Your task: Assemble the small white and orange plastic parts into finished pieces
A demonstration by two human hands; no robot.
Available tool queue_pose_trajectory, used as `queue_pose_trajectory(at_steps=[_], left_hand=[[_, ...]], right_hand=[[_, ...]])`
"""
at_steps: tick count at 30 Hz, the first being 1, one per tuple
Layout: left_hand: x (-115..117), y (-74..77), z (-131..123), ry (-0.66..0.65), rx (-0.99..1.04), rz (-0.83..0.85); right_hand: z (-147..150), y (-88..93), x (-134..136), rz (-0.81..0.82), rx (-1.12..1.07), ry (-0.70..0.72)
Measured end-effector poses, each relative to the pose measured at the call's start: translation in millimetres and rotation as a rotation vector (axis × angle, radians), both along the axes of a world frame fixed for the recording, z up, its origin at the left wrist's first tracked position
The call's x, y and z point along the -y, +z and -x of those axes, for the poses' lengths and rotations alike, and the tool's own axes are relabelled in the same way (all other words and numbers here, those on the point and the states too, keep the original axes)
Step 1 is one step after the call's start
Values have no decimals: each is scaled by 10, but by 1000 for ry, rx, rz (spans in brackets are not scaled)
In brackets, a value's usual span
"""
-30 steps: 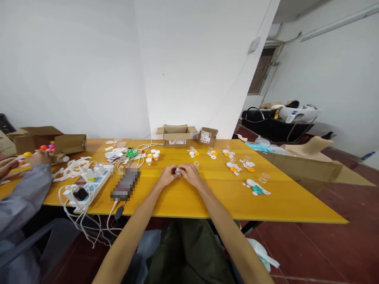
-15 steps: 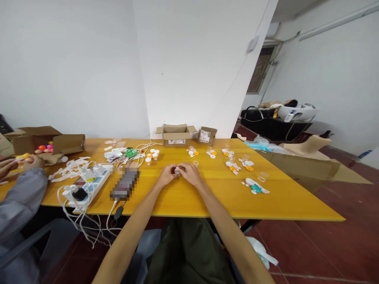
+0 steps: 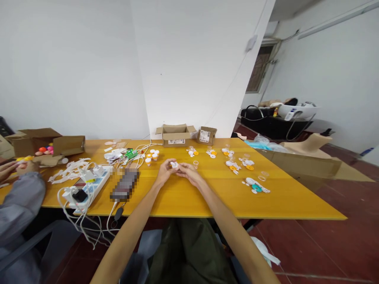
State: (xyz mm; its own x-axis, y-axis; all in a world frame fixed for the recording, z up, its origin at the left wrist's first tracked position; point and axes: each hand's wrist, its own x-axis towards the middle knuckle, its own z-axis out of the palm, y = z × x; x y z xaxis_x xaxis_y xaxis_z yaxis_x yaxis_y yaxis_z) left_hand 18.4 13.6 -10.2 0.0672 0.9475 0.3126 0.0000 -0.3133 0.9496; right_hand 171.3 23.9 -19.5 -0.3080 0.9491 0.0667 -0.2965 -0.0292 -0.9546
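Observation:
Over the middle of the yellow table (image 3: 189, 201), my left hand (image 3: 164, 171) and my right hand (image 3: 189, 173) meet around a small white plastic part (image 3: 174, 164). Fingers of both hands close on it, and its exact shape is too small to make out. Just beyond my right hand lie clear plastic rings (image 3: 196, 163). To the left of my left hand stands a cluster of small white-and-orange capped containers (image 3: 148, 161). Sets of white parts with orange discs (image 3: 213, 152) lie farther right, and one set has a teal disc (image 3: 257, 188).
Two cardboard boxes, an open one (image 3: 174, 139) and a smaller one (image 3: 207, 135), stand against the wall. On the left are a power strip (image 3: 102, 177) with tangled cables and a pixelated phone-like object (image 3: 126, 184). A co-worker's hands (image 3: 28, 167) handle something yellow beside a box of coloured balls (image 3: 69, 144).
My hands have tilted and opened up slightly, so more of the white part shows between them. At far left, the co-worker's hands have shifted a little lower.

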Motion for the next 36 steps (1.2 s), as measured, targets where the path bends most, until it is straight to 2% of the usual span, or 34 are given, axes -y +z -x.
queue_pose_trajectory(at_steps=[8, 18, 23, 29, 36], left_hand=[[-2, -1, 18, 11, -59, -5], [-24, -14, -3, 45, -51, -4], [-1, -3, -11, 75, -64, -2], [2, -8, -22, 124, -85, -11], [19, -9, -19, 120, -102, -38]], right_hand=[[-16, -22, -54, 49, -53, -56], [33, -3, -29, -43, 32, -165], [60, -16, -19, -122, 55, -172], [68, -10, -12, -137, 66, -180], [76, 14, -1, -174, 74, -237]])
